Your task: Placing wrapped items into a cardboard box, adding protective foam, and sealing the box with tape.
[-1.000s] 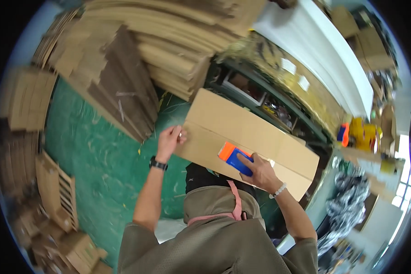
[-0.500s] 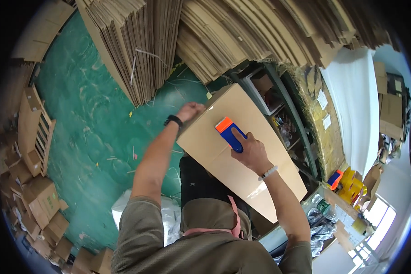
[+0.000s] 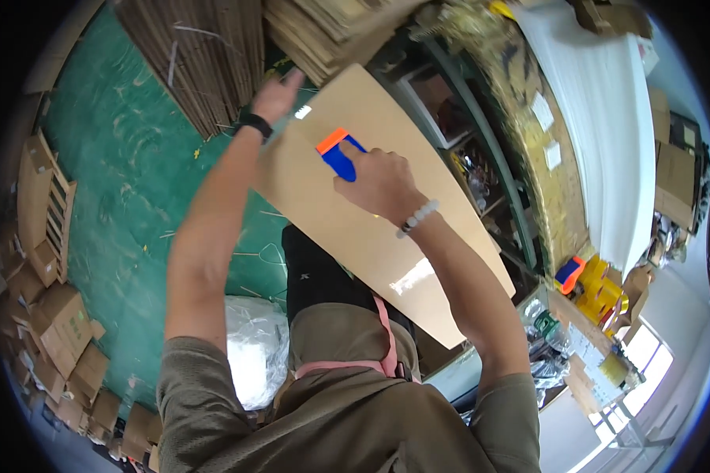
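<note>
Cardboard sheet (image 3: 371,213) lies flat in front of the person, its long axis running from upper left, near the stacked cardboard (image 3: 213,55), down to lower right over a bench (image 3: 481,197). At its upper left edge the left hand (image 3: 274,96) rests with fingers spread flat, pinning that end. Further right, the right hand (image 3: 380,183) sits on the sheet's upper half, fingers curled tight around a blue scraper (image 3: 339,154) whose orange blade points up-left, toward the left hand. The right hand is nearer the sheet's middle. Below the sheet is a green floor (image 3: 118,173), with boxes (image 3: 47,299) along the left and cluttered shelves at right.
</note>
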`<state>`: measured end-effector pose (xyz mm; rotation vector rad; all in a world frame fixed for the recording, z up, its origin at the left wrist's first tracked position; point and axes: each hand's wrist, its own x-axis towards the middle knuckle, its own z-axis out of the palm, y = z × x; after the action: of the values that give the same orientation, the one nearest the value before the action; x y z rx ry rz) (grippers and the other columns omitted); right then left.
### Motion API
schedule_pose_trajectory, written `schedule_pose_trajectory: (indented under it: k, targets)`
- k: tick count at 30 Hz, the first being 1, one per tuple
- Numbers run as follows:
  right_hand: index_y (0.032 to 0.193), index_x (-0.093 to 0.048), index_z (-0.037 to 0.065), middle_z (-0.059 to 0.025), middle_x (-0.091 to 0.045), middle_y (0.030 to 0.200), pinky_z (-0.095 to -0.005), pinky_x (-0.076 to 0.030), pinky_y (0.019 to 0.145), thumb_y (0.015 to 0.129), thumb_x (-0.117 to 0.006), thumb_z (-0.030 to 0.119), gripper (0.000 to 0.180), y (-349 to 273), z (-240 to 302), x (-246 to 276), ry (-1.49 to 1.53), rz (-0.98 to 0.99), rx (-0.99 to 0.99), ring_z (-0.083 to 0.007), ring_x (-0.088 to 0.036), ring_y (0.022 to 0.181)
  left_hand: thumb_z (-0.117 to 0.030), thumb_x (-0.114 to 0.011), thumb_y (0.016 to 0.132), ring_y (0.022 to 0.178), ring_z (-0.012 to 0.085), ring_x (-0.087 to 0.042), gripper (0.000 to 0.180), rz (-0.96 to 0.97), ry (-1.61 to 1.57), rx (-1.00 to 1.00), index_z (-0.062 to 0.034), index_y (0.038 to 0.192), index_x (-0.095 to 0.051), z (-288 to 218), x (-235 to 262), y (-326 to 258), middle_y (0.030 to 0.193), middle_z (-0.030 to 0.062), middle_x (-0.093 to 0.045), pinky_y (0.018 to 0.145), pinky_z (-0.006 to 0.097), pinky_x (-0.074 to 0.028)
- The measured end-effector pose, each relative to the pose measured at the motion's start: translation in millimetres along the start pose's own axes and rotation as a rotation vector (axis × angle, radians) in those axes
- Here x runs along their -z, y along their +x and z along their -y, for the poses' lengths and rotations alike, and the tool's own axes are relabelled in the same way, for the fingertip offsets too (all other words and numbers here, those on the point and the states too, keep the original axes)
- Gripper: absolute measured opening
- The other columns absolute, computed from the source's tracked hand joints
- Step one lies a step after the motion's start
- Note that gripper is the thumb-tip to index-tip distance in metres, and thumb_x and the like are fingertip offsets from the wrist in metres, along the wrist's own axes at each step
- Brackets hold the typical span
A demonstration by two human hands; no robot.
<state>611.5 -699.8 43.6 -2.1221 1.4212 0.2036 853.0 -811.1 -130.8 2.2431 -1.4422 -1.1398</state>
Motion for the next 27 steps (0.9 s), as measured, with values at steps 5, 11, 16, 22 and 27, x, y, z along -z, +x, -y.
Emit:
schedule_pose_trajectory:
  k: [5, 11, 16, 22, 27]
  targets:
    - [0.130, -0.058, 0.015, -0.0232, -0.067, 0.079, -0.0507, -0.054, 0.069, 0.080, -0.062, 0.035, 0.054, -141, -98, -17, 0.001, 0.051, -0.077, -0.0401, -0.068, 0.076, -0.037, -0.065, 0.096, 0.095, 0.0144, -0.063, 0.048, -0.300, -0.567, -0.321, 0.0043, 0.120, -0.064, -85, 0, -120, 0.105, 0.0088, -0.070, 0.087, 0.028, -0.049]
    - [0.138, -0.050, 0.023, -0.0204, -0.067, 0.089, -0.0486, -0.055, 0.065, 0.081, -0.068, 0.039, 0.062, -392, -228, -64, -0.071, 0.252, -0.214, -0.0387, -0.069, 0.075, -0.025, -0.065, 0.095, 0.109, 0.0264, -0.063, 0.035, -0.091, -0.298, -0.453, 0.0011, 0.119, -0.064, -101, -149, -326, 0.117, 0.0163, -0.067, 0.095, 0.035, -0.048]
    - [0.139, -0.051, 0.022, -0.0162, -0.064, 0.082, -0.0473, -0.054, 0.061, 0.079, -0.068, 0.038, 0.064, -482, -275, -96, -0.023, 0.197, -0.228, -0.0353, -0.067, 0.070, -0.017, -0.063, 0.091, 0.127, 0.0383, -0.050, 0.036, 0.201, -0.237, -0.773, -0.0004, 0.123, -0.058, -179, -321, -455, 0.130, 0.0196, -0.057, 0.108, 0.045, -0.040]
    - [0.135, -0.054, 0.020, -0.0134, -0.065, 0.080, -0.0451, -0.053, 0.059, 0.081, -0.069, 0.038, 0.059, -526, -310, -115, -0.014, 0.074, -0.234, -0.0324, -0.068, 0.071, -0.021, -0.060, 0.091, 0.136, 0.0415, -0.040, 0.041, 0.236, 0.068, -1.044, -0.0019, 0.127, -0.055, -197, -439, -483, 0.142, 0.0213, -0.047, 0.113, 0.051, -0.033]
    - [0.136, -0.055, 0.024, -0.0185, -0.065, 0.097, -0.0452, -0.053, 0.064, 0.080, -0.072, 0.039, 0.060, -640, -379, -143, 0.075, 0.243, -0.440, -0.0323, -0.068, 0.079, -0.029, -0.061, 0.090, 0.140, 0.0419, -0.034, 0.048, 0.137, 0.412, -1.143, -0.0033, 0.129, -0.054, -204, -443, -484, 0.147, 0.0204, -0.042, 0.114, 0.056, -0.029]
